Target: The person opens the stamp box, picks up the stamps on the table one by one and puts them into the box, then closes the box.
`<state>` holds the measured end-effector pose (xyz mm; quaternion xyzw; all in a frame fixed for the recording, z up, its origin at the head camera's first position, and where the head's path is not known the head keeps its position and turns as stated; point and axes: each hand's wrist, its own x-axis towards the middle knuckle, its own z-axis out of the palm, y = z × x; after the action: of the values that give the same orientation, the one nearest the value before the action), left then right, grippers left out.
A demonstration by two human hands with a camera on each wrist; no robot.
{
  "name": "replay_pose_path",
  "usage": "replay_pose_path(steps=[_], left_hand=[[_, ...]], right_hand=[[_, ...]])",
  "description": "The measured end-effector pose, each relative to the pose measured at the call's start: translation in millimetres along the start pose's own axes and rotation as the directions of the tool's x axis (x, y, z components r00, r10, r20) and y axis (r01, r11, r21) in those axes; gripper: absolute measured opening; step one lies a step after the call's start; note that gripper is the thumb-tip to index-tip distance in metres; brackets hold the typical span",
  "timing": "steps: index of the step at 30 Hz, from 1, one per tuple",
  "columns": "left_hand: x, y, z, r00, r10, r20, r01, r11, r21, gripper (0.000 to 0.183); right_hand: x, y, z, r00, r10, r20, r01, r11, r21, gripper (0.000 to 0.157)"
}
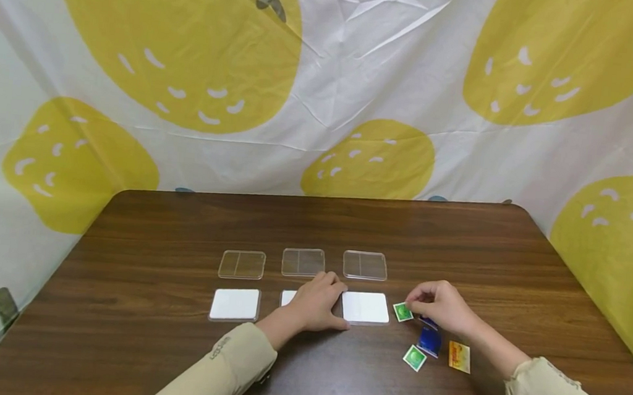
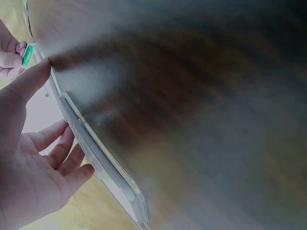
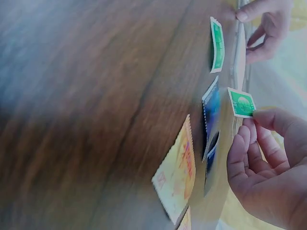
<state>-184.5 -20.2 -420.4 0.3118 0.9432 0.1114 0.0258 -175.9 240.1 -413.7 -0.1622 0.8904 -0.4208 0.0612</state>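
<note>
Nearest, a loose green stamp (image 1: pixel 414 358) and an orange-yellow stamp (image 1: pixel 459 356) lie apart on the table (image 1: pixel 358 380), with two blue stamps (image 1: pixel 429 341) close together just beyond; all sit near the right hand (image 1: pixel 442 306), probably for a short reach. That hand's grip is narrow — thumb and forefinger pinch a green stamp (image 1: pixel 403 311) by one side, beside the right-hand white card (image 1: pixel 365 307); the hold seems chosen to leave most of its face uncovered. The left hand (image 1: pixel 316 300) arches over the middle white card (image 1: pixel 289 297), its grip wide, thumb and fingertips at the left side of the right-hand card's case, likely to steady it; the left-hand white card (image 1: pixel 234 304) stands apart; behind the row, three clear lids (image 1: pixel 303 263) roughly match the cards, perhaps to keep pairs together.

The stamps look like thin paper with toothed borders, the loose green one bowed, the blue ones glossy; the cards are smooth, white, round-cornered rectangles in clear cases; the lids look like shallow, rigid plastic, each crossed by a line; the table shows dark, streaked wood grain — and farthest, a creased white cloth (image 1: pixel 360 71) carries big yellow fruit shapes.
</note>
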Motion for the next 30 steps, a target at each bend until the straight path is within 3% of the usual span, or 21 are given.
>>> replay_pose_path(steps=[5, 10, 16, 30], left_hand=[[0.1, -0.2, 0.3, 1.000, -0.001, 0.002, 0.001, 1.000, 0.003, 0.064], [0.3, -0.4, -0.1, 1.000, -0.002, 0.005, 0.002, 1.000, 0.004, 0.064], [0.1, -0.3, -0.5, 1.000, 0.002, 0.003, -0.002, 1.000, 0.002, 0.064], [1.0, -0.2, -0.9, 1.000, -0.005, 0.006, 0.005, 1.000, -0.005, 0.063]], right_hand=[[2, -2, 1.9, 0.996, 0.091, 0.018, -0.093, 0.981, 0.168, 0.015], [7, -4, 7.6, 0.991, 0.119, 0.056, -0.130, 0.962, 0.240, 0.017], [15, -5, 20.7, 0.989, 0.122, 0.079, -0.138, 0.961, 0.241, 0.018], [18, -12, 38.5, 0.991, 0.093, -0.092, -0.083, 0.990, 0.114, 0.010]])
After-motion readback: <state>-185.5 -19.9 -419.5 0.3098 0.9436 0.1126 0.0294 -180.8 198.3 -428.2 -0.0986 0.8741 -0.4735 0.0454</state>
